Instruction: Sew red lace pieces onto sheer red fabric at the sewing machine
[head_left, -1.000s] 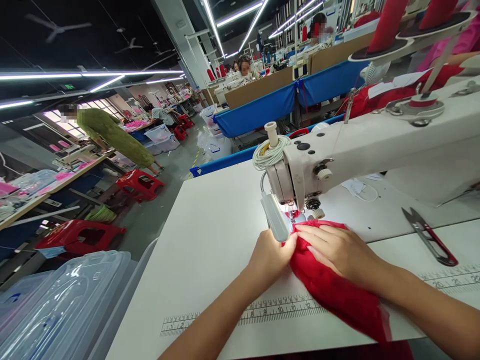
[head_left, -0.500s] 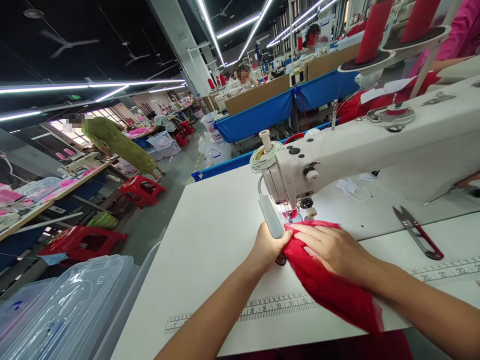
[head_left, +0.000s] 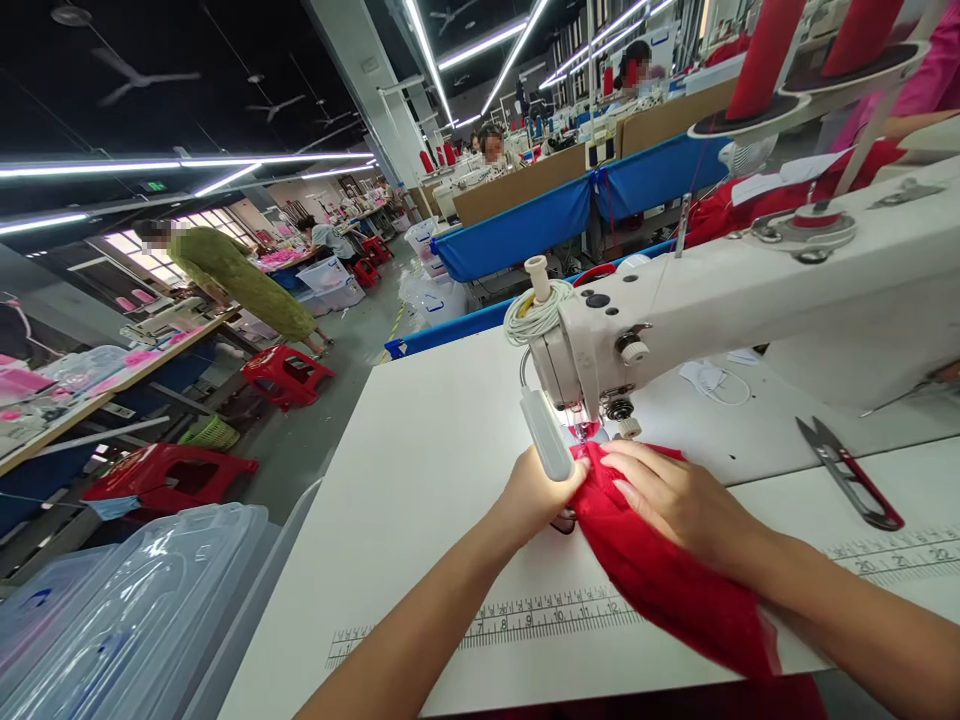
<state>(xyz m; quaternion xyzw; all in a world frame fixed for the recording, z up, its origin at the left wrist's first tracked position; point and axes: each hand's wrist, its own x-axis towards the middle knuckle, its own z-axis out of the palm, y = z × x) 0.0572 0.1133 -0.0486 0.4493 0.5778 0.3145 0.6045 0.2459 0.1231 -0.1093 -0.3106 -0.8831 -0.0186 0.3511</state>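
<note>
Red sheer fabric (head_left: pixel 660 560) lies under the needle area of a white sewing machine (head_left: pixel 720 290) and trails over the table's front edge. My left hand (head_left: pixel 540 490) grips its left side, thumb on top, close to the needle; its other fingers are mostly hidden beneath the cloth and behind a grey-white lamp (head_left: pixel 547 435). My right hand (head_left: pixel 675 495) is on top of the fabric just right of the needle, its bent fingers together and closed on the cloth; the thumb is hard to make out.
Red-handled thread snips (head_left: pixel 851 475) lie on the white table (head_left: pixel 420 480) at right. A printed ruler (head_left: pixel 547 620) runs along its front. Clear plastic boxes (head_left: pixel 165 590) stand at left, near red stools (head_left: pixel 165 475). Red thread cones (head_left: pixel 765 60) stand above the machine.
My right hand has drawn back slightly to the right, its fingers more bent on the fabric. My left hand stays near the needle. The view has shifted a little.
</note>
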